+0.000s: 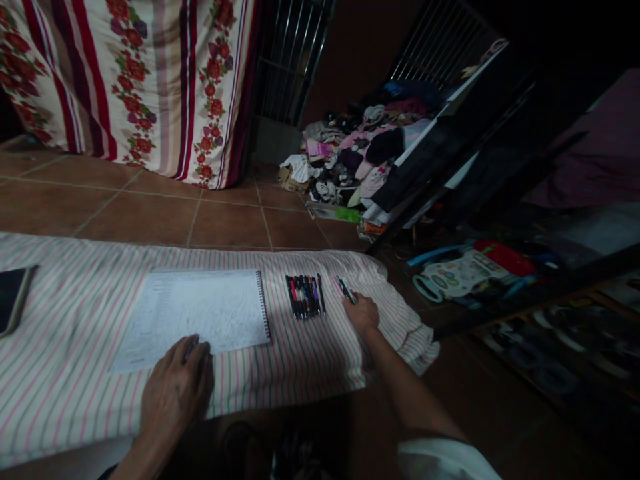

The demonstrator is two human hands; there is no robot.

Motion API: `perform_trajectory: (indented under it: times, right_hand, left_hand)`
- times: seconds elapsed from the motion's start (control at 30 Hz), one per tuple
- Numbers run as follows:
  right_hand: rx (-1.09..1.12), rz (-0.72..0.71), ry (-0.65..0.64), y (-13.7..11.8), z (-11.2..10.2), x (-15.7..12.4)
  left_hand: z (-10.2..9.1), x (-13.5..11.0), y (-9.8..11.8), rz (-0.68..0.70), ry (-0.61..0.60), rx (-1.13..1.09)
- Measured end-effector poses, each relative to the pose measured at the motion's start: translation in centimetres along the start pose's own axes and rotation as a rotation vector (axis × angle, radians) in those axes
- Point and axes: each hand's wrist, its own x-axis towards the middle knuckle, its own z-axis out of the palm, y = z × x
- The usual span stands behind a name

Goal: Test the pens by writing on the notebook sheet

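A spiral notebook point(200, 307) with writing on its page lies on the striped cloth. My left hand point(177, 381) rests over the notebook's near edge, fingers curled in; something small and dark shows between them, too dim to name. To the right of the notebook, several pens point(305, 297) lie side by side in a row, mostly dark with a few coloured parts. Beyond that row my right hand point(363, 313) is closed at the fingertips on a few pens point(345, 289), which lie against the cloth. How many it grips is hidden.
At the far left edge lies a dark tablet or phone point(14, 300). The striped cloth point(65, 333) covers a low table. Past it are a tiled floor point(165, 212), a floral curtain point(165, 87) and a heap of clothes point(370, 140). A dark frame point(480, 320) stands at right.
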Motion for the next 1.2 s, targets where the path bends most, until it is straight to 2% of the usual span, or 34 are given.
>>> perform_trajectory:
  times: [0.17, 0.27, 0.43, 0.6, 0.77, 0.97, 1.2]
  right_hand:
    - [0.022, 0.043, 0.059, 0.0, 0.6, -0.1]
    - [0.052, 0.017, 0.100, 0.1, 0.8, -0.3]
    - [0.141, -0.155, 0.170, -1.1, 1.1, -1.0]
    - [0.256, -0.326, 0.082, -4.5, 2.4, -0.9]
    - [0.328, -0.328, 0.038, -6.4, 3.3, -0.4]
    - [0.422, -0.336, 0.010, -6.6, 3.5, -0.9]
    - [0.526, -0.241, 0.012, -6.7, 4.2, -0.6]
  left_hand:
    - [0.0, 0.0, 0.0, -0.028, 0.004, -0.023]
    - [0.1, 0.0, -0.1, -0.038, 0.032, -0.021]
    - [-0.3, 0.0, -0.1, -0.046, 0.043, -0.034]
    - [-0.2, -0.1, -0.2, -0.058, 0.029, -0.053]
    - [-0.1, -0.2, -0.4, -0.072, 0.002, -0.079]
    - [-0.4, 0.0, -0.3, -0.093, 0.005, -0.101]
    - [-0.5, -0.1, -0.5, -0.118, 0.015, -0.118]
